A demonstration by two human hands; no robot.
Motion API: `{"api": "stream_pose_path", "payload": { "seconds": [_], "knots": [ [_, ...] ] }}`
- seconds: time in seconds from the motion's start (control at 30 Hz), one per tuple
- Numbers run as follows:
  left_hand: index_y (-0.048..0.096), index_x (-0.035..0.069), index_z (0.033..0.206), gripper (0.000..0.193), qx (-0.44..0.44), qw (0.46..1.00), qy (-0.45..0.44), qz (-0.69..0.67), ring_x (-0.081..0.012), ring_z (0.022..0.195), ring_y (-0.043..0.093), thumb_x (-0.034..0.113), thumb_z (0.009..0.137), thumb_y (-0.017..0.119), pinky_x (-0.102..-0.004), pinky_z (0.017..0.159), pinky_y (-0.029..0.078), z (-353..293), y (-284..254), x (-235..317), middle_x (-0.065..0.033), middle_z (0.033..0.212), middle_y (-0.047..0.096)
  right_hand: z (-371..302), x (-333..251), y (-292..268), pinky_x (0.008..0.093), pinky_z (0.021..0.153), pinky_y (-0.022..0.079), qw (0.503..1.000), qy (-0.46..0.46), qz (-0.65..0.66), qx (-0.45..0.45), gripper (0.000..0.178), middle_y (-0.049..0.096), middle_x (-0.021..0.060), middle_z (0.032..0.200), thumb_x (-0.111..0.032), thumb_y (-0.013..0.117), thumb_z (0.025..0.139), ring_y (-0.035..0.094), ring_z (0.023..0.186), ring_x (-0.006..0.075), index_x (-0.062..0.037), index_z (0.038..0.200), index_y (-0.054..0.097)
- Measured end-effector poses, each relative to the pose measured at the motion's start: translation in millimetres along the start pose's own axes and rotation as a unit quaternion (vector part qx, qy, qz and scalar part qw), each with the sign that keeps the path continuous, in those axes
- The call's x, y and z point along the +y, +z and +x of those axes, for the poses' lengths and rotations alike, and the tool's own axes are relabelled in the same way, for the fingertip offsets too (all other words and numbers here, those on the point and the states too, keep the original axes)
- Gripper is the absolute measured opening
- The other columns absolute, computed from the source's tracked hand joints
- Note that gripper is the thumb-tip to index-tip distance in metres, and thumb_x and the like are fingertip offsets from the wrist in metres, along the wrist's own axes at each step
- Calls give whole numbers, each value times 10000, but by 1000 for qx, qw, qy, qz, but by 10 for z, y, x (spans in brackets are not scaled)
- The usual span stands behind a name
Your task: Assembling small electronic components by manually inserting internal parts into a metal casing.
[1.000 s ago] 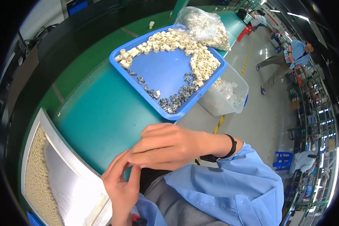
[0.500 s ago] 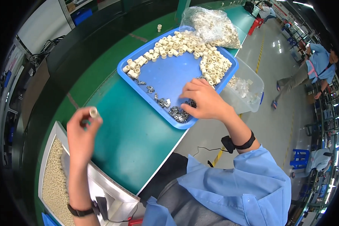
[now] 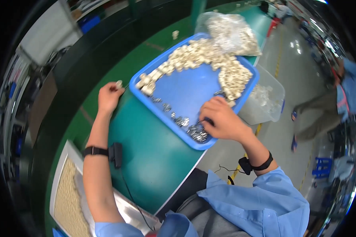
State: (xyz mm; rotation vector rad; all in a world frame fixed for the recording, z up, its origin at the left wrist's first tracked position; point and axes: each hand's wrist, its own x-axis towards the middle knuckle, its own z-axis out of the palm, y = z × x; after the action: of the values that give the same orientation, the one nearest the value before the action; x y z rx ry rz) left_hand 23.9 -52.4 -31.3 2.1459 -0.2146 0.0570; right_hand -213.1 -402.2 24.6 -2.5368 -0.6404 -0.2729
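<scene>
My left hand (image 3: 108, 96) is stretched out over the green table (image 3: 146, 154), just left of the blue tray (image 3: 194, 89), and pinches a small cream part (image 3: 118, 83) in its fingertips. My right hand (image 3: 221, 120) rests inside the tray at its near corner, fingers curled down on a heap of small shiny metal pieces (image 3: 195, 132). Whether it grips one is hidden. A band of cream plastic parts (image 3: 203, 59) curves along the tray's far and right sides.
A clear bag of cream parts (image 3: 231, 33) lies beyond the tray. A clear plastic bin (image 3: 267, 100) stands right of the tray off the table edge. A white-framed tray of small beige parts (image 3: 69, 197) sits near left. A person (image 3: 336, 98) walks at right.
My left hand has carried the small cream part from near my body out toward the tray's left edge. My right hand has stayed on the metal pieces in the tray's near corner.
</scene>
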Motion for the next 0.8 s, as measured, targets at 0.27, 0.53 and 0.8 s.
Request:
{"api": "stream_pose_path", "payload": {
  "seconds": [0.27,0.53,0.8],
  "knots": [
    [659,-50,1165,479,105,985,63,125,-250,956,674,245,812,792,-364,860,541,-94,129,208,-167,1061,701,25,-81,36,457,916,472,994,43,46,93,134,635,115,866,14,656,839,613,867,308,-24,967,668],
    [665,-11,1181,259,-38,985,139,94,-138,940,645,130,968,627,-295,863,516,-1536,-1372,1420,-93,1027,702,27,-395,28,383,994,474,982,86,156,61,196,627,109,870,53,613,866,591,800,247,20,1044,690],
    [703,9,993,168,181,890,-21,417,-312,956,644,54,832,714,-406,841,514,-3462,-2377,643,-146,978,673,59,-1281,537,439,1031,463,925,-68,374,-20,159,670,113,834,48,698,797,660,839,243,9,951,702]
  ]
}}
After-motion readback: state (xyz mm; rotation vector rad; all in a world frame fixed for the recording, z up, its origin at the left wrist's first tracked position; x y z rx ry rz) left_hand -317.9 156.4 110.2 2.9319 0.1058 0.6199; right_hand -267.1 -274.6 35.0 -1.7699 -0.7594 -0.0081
